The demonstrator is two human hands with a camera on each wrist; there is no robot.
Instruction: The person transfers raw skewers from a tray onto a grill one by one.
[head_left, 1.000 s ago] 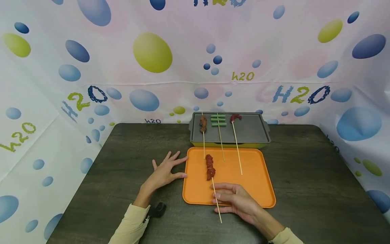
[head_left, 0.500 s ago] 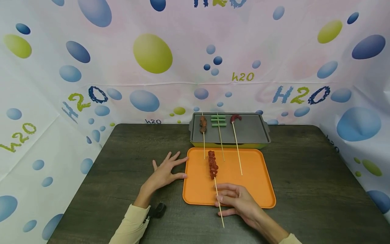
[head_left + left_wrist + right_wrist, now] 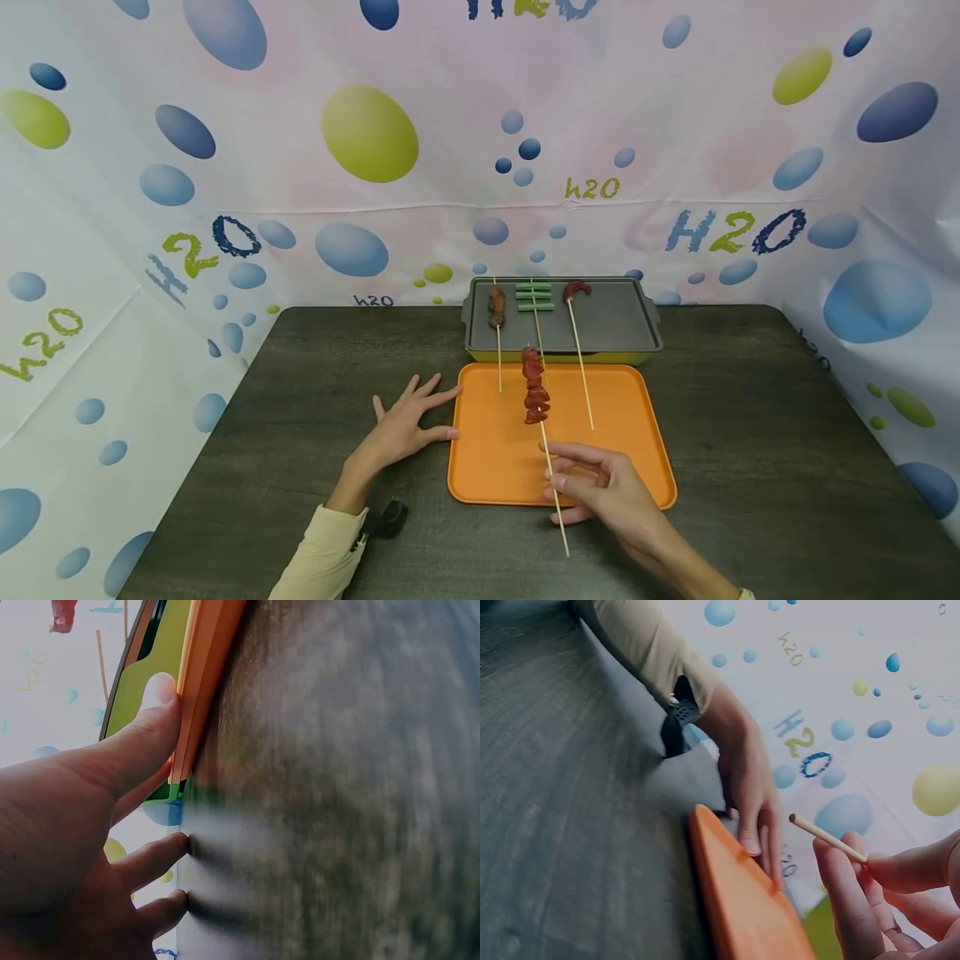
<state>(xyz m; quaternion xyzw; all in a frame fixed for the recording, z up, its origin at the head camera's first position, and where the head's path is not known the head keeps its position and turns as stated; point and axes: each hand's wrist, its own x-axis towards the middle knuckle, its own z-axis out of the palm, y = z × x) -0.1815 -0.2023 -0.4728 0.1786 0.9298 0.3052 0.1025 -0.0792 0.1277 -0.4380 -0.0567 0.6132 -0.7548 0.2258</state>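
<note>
In the head view, my right hand [image 3: 603, 492] pinches the bare wooden stick of a skewer with red meat pieces [image 3: 535, 387] threaded on its far end. The skewer is held over the orange tray [image 3: 480, 471], its tip reaching up to the grill's front edge. My left hand [image 3: 401, 429] lies at the tray's left side, fingers spread, with thumb and index finger touching the rim. Up close in the left wrist view, the thumb [image 3: 154, 712] presses against the tray's side. The right wrist view shows the stick's butt end [image 3: 810, 825] between thumb and fingers.
Behind the tray stands a grill [image 3: 615, 325] with a grey plate. On it lie a brown meat skewer [image 3: 497, 307], a green vegetable skewer [image 3: 535, 297] and a skewer with a dark red curled piece [image 3: 576, 289]. Their sticks overhang the tray. A patterned curtain [image 3: 420, 183] hangs behind the table.
My right hand has shifted to the right with the red meat skewer, whose meat end has moved up and right toward the grill. The left hand keeps its place at the tray.
</note>
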